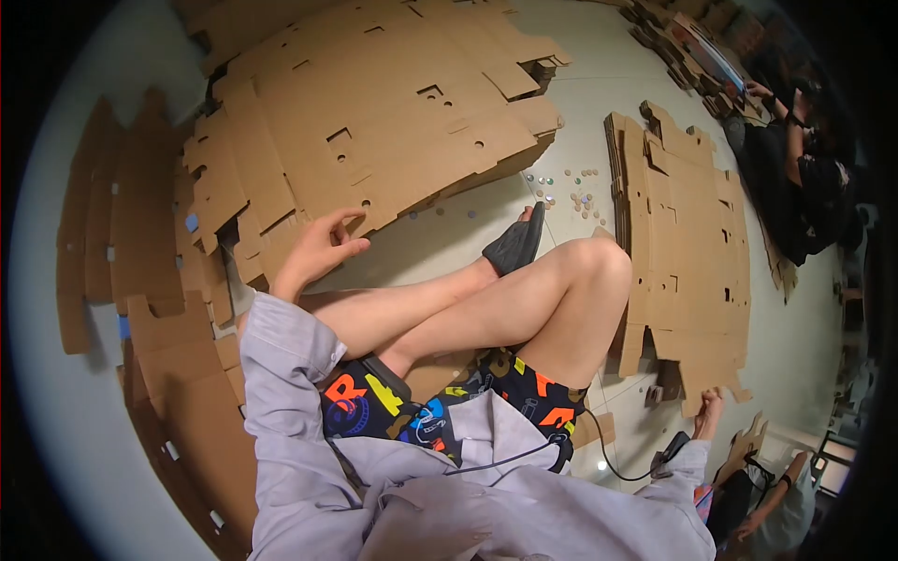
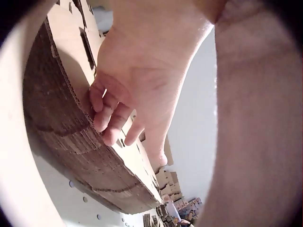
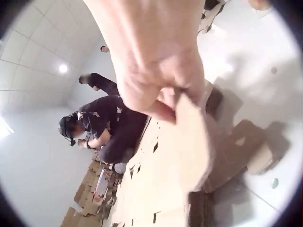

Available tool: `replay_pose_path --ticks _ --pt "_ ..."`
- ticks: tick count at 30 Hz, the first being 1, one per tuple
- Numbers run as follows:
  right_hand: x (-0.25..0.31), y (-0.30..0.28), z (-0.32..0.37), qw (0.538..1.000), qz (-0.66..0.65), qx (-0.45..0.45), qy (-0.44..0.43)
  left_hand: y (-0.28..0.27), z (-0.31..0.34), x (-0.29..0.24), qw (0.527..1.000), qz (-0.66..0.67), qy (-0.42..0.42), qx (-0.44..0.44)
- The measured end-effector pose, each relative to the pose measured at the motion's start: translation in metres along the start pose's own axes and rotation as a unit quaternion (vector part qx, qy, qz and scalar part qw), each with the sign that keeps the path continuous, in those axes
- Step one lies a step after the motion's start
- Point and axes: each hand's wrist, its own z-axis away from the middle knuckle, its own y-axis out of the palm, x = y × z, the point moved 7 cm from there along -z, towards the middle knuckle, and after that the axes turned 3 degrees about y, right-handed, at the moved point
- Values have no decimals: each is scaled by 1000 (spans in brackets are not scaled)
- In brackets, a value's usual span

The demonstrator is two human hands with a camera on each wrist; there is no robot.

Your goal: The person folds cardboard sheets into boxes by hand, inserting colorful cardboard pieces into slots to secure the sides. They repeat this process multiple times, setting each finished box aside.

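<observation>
My left hand [image 1: 323, 248] is at the near edge of a large stack of die-cut cardboard sheets [image 1: 393, 122], palm down with its fingers loosely bent. In the left wrist view its fingertips overlap the stack's top edge, above the thick layered side [image 2: 71, 127]. On the right, my right hand [image 1: 709, 413] is at the near end of a second cardboard stack [image 1: 692, 243]. The right wrist view shows that hand pinching the end of a cardboard sheet [image 3: 189, 146] between thumb and fingers; some fingertips are hidden behind it.
My bent legs [image 1: 486, 309] lie between the stacks. Small round discs [image 1: 550, 198] are scattered on the floor near my sandal [image 1: 516, 245]. More cardboard [image 1: 178, 374] lies at left. A person in dark clothes [image 1: 795, 178] sits beyond the right stack. A black cable [image 1: 608, 458] crosses my lap.
</observation>
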Motion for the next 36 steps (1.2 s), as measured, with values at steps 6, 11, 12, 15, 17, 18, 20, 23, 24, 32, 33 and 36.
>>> replay_pose_path --ticks 6,11,12,15,17,18,20,23,24,32,33,36 --pt "16 4 28 989 -65 -46 -127 0 -2 4 1000 -8 19 -14" --pt "-34 13 -19 981 -111 -49 -149 1 2 0 998 -24 39 -42" --pt "-48 16 -27 987 -107 -46 -115 -1 0 -3 997 -28 51 -49" --pt "-102 -20 -75 994 65 -70 -53 -2 5 -6 997 -28 38 -57" --pt "-93 -20 -86 979 188 -36 -66 -4 3 -9 997 -29 36 -67" --pt "-86 -18 -86 966 249 -19 -70 -3 3 -8 997 -24 35 -72" --pt "-28 30 -38 836 509 -120 -165 -3 3 -4 995 -28 28 -86" --pt "-8 70 -42 823 507 -82 -240 1 -2 6 991 -43 19 -128" --pt "-6 105 -33 878 417 -24 -232 3 -3 13 988 -44 19 -149" --pt "-45 302 101 758 631 45 -162 4 7 6 978 -66 25 -194" --pt "-50 300 99 767 607 28 -206 4 8 6 978 -70 20 -193" --pt "-62 292 92 781 545 10 -305 8 8 7 978 -72 7 -198"
